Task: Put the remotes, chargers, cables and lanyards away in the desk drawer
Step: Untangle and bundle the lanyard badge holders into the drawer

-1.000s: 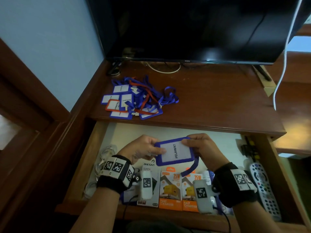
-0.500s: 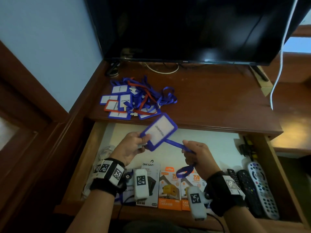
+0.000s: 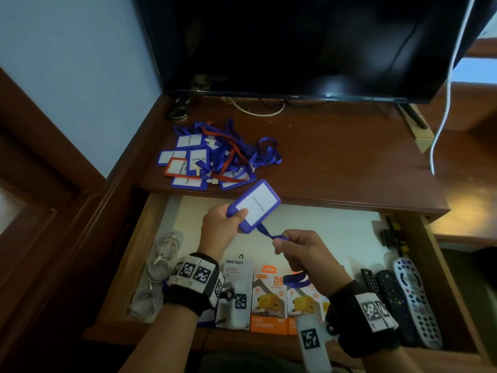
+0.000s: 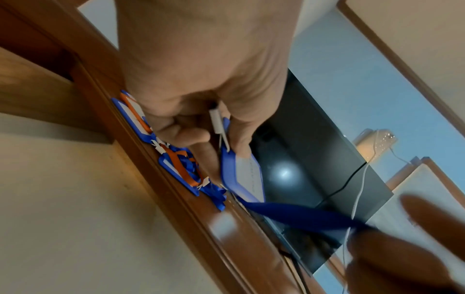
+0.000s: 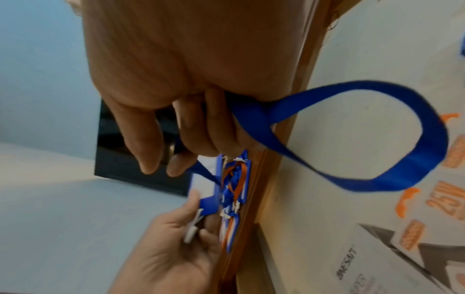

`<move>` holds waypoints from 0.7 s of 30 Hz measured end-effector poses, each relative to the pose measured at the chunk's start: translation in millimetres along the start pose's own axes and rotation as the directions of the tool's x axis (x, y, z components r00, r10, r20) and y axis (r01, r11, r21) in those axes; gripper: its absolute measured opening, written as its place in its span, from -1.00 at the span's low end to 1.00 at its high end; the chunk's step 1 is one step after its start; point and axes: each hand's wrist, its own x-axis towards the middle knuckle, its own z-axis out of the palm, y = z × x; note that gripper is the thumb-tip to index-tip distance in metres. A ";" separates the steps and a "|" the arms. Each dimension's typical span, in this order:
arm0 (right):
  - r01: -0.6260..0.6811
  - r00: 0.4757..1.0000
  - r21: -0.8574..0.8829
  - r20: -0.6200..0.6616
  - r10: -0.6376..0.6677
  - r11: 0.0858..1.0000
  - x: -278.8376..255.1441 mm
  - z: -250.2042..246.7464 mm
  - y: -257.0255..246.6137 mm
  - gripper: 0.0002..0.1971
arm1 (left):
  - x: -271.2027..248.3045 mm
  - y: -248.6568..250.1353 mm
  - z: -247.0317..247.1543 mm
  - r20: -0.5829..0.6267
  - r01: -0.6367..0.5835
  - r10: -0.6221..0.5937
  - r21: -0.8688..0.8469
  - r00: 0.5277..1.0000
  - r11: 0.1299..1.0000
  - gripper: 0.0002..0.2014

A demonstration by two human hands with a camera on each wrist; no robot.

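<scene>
Since a second ago the blue badge holder has been tilted up and away from the right hand, over the open drawer. Its corner is pinched by the left hand; its strap is gripped in the right fist. Remaining lanyards are piled on the desk.

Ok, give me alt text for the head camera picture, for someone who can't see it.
Over an open desk drawer, a person's left hand grips a blue badge holder while the right hand pinches its blue strap. More lanyards lie piled on the desktop; charger boxes, cables and remotes are in the drawer.
</scene>
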 end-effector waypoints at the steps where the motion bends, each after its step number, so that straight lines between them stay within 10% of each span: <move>1: 0.020 0.999 0.002 0.026 -0.020 1.000 -1.7 1.1 -2.7 -0.80 | -0.6 -2.4 2.3 0.036 0.016 -0.016 0.012 0.999 1.000 -0.87; 13: 0.020 0.999 0.025 -0.031 -0.019 0.999 4.8 -8.6 -17.4 -0.78 | -7.9 -8.0 -1.9 0.365 -0.156 -0.013 0.430 0.931 0.889 -0.86; 21: 0.037 0.997 -0.116 -0.061 -0.044 0.993 19.0 -32.9 -15.6 -0.77 | -23.2 1.1 15.1 0.641 -0.247 -0.158 0.494 0.751 0.834 -0.91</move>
